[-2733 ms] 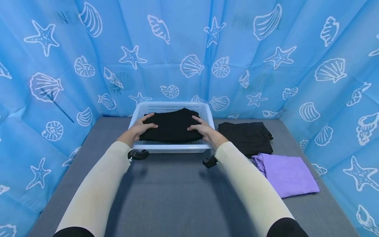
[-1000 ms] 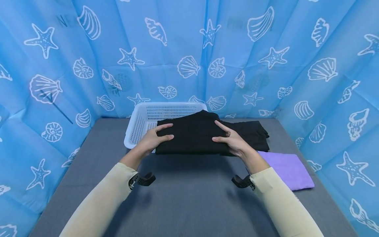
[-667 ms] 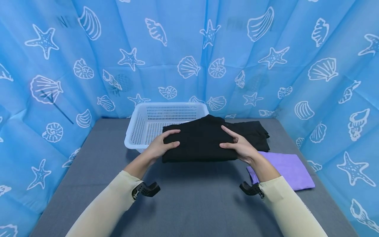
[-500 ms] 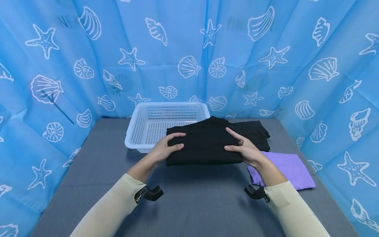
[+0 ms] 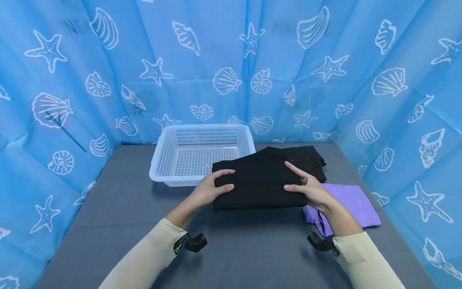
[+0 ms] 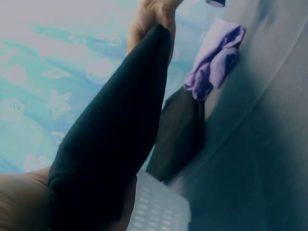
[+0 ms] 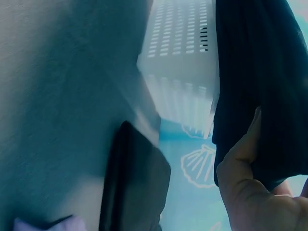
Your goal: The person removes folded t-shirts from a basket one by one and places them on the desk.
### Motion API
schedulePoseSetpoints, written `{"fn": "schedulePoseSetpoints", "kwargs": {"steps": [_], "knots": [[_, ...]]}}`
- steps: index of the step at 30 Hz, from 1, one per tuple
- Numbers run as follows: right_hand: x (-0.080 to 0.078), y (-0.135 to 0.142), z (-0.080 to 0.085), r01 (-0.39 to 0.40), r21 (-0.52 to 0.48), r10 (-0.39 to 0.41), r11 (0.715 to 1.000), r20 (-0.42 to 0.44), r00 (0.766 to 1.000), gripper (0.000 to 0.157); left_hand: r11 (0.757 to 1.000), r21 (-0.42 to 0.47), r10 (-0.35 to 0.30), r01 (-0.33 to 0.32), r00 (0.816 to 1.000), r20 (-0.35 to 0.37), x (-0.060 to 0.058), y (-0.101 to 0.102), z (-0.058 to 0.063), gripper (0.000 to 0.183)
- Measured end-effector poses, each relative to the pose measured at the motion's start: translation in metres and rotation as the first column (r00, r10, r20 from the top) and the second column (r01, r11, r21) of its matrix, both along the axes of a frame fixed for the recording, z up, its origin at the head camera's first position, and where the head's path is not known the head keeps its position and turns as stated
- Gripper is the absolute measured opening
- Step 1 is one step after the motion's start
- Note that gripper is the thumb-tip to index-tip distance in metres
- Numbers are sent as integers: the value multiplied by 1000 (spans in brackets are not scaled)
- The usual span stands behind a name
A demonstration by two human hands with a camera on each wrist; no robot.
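Note:
A folded black garment [image 5: 258, 186] is held up above the grey table, level across both hands. At its left end my left hand [image 5: 208, 189] grips it, thumb and index finger on top and the other fingers hidden beneath. My right hand [image 5: 313, 192] holds the right end in a similar way; in the right wrist view its thumb [image 7: 245, 149] presses against the cloth. Behind and to the left stands a white perforated basket [image 5: 180, 179], with nothing seen inside it. The left wrist view shows the garment [image 6: 110, 130] clear of the tabletop.
Another folded black garment [image 5: 312, 158] lies at the back right of the table [image 5: 119, 224], partly hidden by the held one. In front of it is a folded purple cloth [image 5: 355, 202]. A blue shell-print curtain [image 5: 231, 60] surrounds the table's back and sides.
Both hands have lifted the black garment out of the basket and carried it right and toward me. The basket has become visible inside; the other folded pieces stay put.

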State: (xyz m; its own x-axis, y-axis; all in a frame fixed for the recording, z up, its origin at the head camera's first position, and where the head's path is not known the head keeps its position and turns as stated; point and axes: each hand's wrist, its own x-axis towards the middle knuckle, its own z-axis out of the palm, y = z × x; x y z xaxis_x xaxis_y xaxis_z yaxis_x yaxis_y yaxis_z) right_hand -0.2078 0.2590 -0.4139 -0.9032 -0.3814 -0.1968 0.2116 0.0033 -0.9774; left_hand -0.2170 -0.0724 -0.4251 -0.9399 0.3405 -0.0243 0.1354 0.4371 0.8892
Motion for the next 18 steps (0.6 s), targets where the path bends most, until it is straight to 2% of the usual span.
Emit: {"fn": "schedulePoseSetpoints", "kwargs": {"steps": [9,13,18], "knots": [[14,25,-6,-5,-26,4,1000,-21,1000,81,1000,13,-27,27,999,-19,10,23,-8,44],[21,34,-8,-24,-64,22,998,-20,1000,82,999,29,-35,35,999,-8,12,32,-13,45],[30,45,-13,-31,-77,26,997,-64,998,79,998,41,-44,43,999,10,15,45,-17,45]]}}
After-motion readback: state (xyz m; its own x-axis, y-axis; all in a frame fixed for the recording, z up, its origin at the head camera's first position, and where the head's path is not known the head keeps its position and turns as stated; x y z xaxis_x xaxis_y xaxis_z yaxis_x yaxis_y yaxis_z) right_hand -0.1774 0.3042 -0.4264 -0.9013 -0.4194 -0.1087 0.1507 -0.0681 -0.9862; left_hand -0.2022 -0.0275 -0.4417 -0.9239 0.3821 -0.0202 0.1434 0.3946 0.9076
